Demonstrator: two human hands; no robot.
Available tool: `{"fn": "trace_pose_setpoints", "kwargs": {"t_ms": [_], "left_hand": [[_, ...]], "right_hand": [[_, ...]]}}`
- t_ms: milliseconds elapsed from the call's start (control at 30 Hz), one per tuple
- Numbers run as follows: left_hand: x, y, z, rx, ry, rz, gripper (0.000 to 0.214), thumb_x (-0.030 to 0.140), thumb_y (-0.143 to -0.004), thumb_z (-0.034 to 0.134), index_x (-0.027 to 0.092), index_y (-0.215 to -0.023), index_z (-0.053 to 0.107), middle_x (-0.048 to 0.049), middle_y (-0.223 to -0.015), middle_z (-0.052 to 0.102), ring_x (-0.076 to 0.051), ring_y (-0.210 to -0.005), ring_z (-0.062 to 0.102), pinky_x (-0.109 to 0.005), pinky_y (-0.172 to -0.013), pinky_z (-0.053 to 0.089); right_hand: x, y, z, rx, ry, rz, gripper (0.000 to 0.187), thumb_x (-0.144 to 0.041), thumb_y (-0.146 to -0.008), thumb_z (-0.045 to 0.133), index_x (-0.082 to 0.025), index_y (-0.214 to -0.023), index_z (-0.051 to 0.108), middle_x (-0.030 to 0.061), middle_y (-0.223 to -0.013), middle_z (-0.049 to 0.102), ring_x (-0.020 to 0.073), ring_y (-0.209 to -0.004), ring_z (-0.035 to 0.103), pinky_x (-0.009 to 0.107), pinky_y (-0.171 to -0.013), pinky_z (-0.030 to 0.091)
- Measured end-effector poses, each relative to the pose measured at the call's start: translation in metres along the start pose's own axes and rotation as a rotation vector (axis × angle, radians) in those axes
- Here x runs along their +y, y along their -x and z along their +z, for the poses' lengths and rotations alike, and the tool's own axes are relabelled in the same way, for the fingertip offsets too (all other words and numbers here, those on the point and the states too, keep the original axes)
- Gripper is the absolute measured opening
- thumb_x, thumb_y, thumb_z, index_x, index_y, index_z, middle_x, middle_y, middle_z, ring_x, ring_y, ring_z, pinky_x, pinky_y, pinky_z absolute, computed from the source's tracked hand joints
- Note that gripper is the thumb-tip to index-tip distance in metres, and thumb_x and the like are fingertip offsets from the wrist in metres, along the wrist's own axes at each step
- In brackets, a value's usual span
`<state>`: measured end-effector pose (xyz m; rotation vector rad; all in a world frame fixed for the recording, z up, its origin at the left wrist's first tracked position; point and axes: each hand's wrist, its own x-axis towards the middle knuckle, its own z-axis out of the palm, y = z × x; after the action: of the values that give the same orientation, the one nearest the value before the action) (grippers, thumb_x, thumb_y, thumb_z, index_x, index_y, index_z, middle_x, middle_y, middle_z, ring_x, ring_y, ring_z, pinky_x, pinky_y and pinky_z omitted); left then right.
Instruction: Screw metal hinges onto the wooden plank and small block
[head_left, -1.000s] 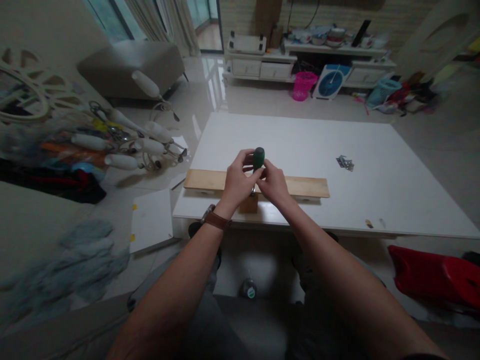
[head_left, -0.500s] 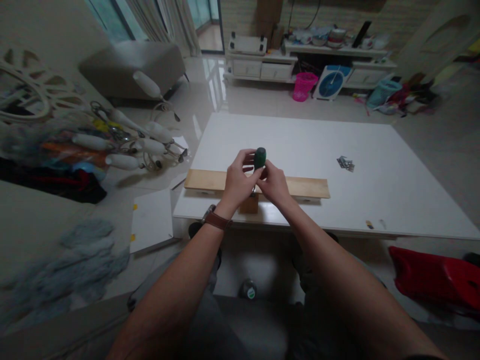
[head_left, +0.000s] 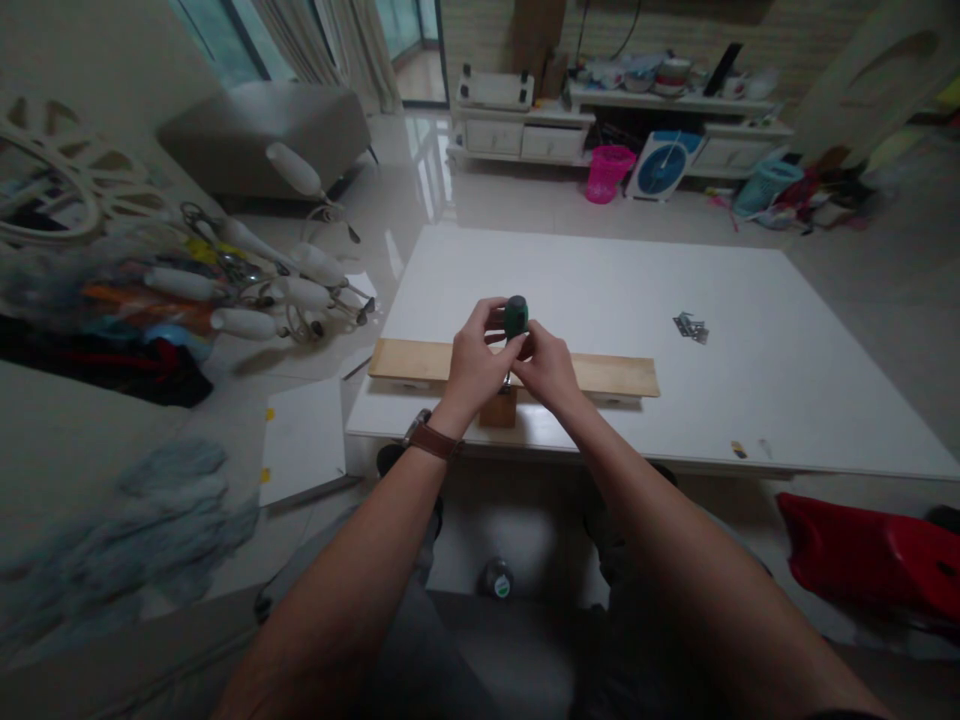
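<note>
A screwdriver with a dark green handle [head_left: 516, 316] stands nearly upright over the middle of a long wooden board [head_left: 616, 374]. My left hand [head_left: 478, 356] is closed about the handle from the left. From the right, my right hand [head_left: 549, 366] pinches at the lower handle or shaft; its fingertips are partly hidden. Below the hands, a bit of shiny metal meets a brown wooden block [head_left: 498, 408] by the board's near edge. Whether a screw is under the tip cannot be made out. The board lies across the near side of a white table [head_left: 600, 290].
Small metal hardware pieces [head_left: 691, 327] lie on the table to the right. Two small items, one a yellow-and-dark piece [head_left: 739, 449], sit by its near right edge. A many-armed lamp [head_left: 300, 270] stands left of the table. A red object [head_left: 870, 560] is at the lower right.
The screwdriver handle has turned and tipped slightly to the left. Both hands stay in nearly the same place, and the board and block have not moved.
</note>
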<state>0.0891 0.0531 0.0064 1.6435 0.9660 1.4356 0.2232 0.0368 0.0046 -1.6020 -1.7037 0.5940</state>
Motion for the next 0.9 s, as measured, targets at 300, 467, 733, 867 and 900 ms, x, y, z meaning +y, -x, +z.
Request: {"fn": "trace_pose_setpoints", "kwargs": {"t_ms": [300, 467, 733, 867, 900], "left_hand": [[-0.0011, 0.0001, 0.0005, -0.005, -0.012, 0.012, 0.045, 0.007, -0.084, 0.074, 0.024, -0.123, 0.061, -0.0052, -0.116, 0.074, -0.020, -0.109, 0.074, -0.036, -0.093, 0.066], [0.0007, 0.0004, 0.0007, -0.001, -0.017, 0.000, 0.045, 0.007, -0.084, 0.075, 0.025, -0.122, 0.061, -0.0048, -0.117, 0.075, -0.019, -0.108, 0.073, -0.034, -0.092, 0.065], [-0.0003, 0.0003, 0.0002, -0.012, -0.003, -0.004, 0.042, 0.008, -0.085, 0.075, 0.025, -0.122, 0.062, -0.0053, -0.117, 0.075, -0.020, -0.108, 0.074, -0.036, -0.093, 0.065], [-0.0002, 0.0008, -0.0005, -0.017, 0.007, 0.005, 0.045, 0.006, -0.085, 0.073, 0.026, -0.124, 0.062, -0.0056, -0.119, 0.076, -0.021, -0.113, 0.074, -0.037, -0.095, 0.065], [0.0001, 0.0009, -0.0008, -0.018, 0.004, 0.007, 0.045, 0.006, -0.085, 0.073, 0.026, -0.124, 0.062, -0.0057, -0.119, 0.076, -0.021, -0.114, 0.074, -0.038, -0.095, 0.064]], "right_hand": [[-0.0004, 0.0008, 0.0002, 0.033, 0.052, -0.018, 0.017, -0.016, -0.087, 0.064, -0.025, -0.102, 0.066, 0.0019, -0.079, 0.074, 0.0231, -0.078, 0.069, 0.033, -0.072, 0.042], [-0.0006, 0.0013, -0.0006, 0.014, 0.018, -0.037, 0.022, -0.013, -0.084, 0.064, -0.026, -0.102, 0.064, 0.0020, -0.082, 0.076, 0.0235, -0.082, 0.071, 0.032, -0.073, 0.045], [-0.0011, 0.0014, -0.0001, 0.029, 0.045, -0.013, 0.018, -0.017, -0.086, 0.065, -0.026, -0.101, 0.066, 0.0024, -0.080, 0.076, 0.0236, -0.080, 0.069, 0.033, -0.072, 0.043], [0.0001, 0.0017, -0.0004, 0.024, 0.028, -0.015, 0.026, -0.016, -0.087, 0.062, -0.025, -0.111, 0.068, 0.0045, -0.087, 0.078, 0.0253, -0.085, 0.073, 0.035, -0.077, 0.048], [0.0004, 0.0017, -0.0004, 0.022, 0.010, -0.015, 0.029, -0.016, -0.086, 0.062, -0.025, -0.114, 0.068, 0.0050, -0.089, 0.079, 0.0255, -0.086, 0.074, 0.035, -0.078, 0.049]]}}
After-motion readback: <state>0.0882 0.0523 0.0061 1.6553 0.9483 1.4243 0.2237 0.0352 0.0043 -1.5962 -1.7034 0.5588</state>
